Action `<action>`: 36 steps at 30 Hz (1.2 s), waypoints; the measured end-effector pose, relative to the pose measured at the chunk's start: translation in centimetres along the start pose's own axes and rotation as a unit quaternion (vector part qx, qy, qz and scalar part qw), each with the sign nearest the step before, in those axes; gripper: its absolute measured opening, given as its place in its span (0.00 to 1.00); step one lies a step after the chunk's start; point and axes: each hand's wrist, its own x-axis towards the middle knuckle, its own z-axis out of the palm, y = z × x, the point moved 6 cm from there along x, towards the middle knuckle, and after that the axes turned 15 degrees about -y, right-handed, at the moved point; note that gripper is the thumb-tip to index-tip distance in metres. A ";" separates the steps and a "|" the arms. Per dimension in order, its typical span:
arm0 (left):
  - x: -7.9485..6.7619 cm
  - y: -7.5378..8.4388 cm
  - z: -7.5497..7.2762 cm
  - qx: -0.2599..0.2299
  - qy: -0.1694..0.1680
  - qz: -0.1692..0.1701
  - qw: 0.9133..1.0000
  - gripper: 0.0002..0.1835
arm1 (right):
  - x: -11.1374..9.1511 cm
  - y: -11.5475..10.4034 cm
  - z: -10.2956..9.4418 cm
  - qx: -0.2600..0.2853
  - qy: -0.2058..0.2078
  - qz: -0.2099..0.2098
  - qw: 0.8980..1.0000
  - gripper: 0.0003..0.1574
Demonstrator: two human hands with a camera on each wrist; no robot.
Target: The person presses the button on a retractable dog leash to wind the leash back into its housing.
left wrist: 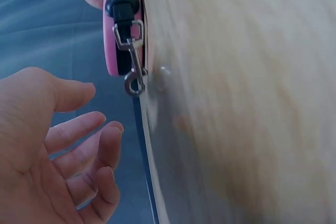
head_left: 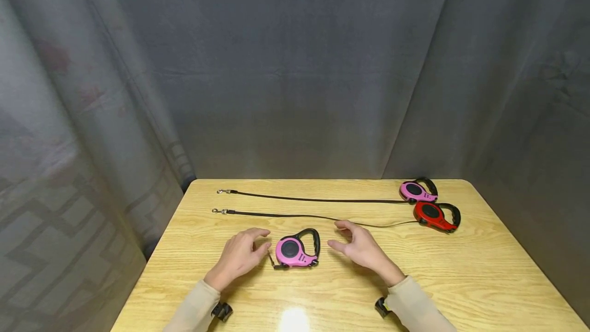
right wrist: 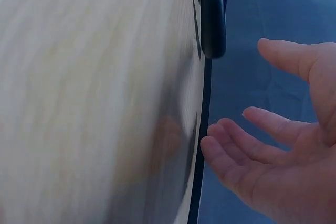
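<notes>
A pink retractable dog leash (head_left: 297, 250) with a black grip lies flat on the table between both hands. Its metal snap clip (left wrist: 134, 66) hangs from a short black strap on the side towards the left hand. Just left of the leash is my left hand (head_left: 241, 254), fingers relaxed and apart from it, holding nothing. On the other side, my right hand (head_left: 361, 247) is near the black handle (right wrist: 213, 24), thumb and fingers spread, also holding nothing.
At the back right lie a second pink leash (head_left: 417, 191) and a red leash (head_left: 435, 216), nearly touching. Their black straps (head_left: 313, 200) run left across the wooden table (head_left: 484, 270), ending in metal clips (head_left: 220, 211). Grey curtains (head_left: 295, 76) stand behind and beside the table.
</notes>
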 end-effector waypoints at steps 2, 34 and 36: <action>0.0 -0.3 -0.1 0.001 0.003 -0.004 1.000 0.18 | -0.2 0.3 -0.4 -0.002 0.002 0.003 1.000 0.41; -0.3 -4.2 -2.0 -0.086 -0.007 -0.065 0.994 0.16 | -3.0 4.7 -5.6 -0.045 0.036 0.042 0.997 0.36; -0.3 -4.5 -2.0 -0.091 -0.007 -0.066 0.994 0.16 | -3.2 4.8 -5.9 -0.049 0.040 0.041 0.997 0.37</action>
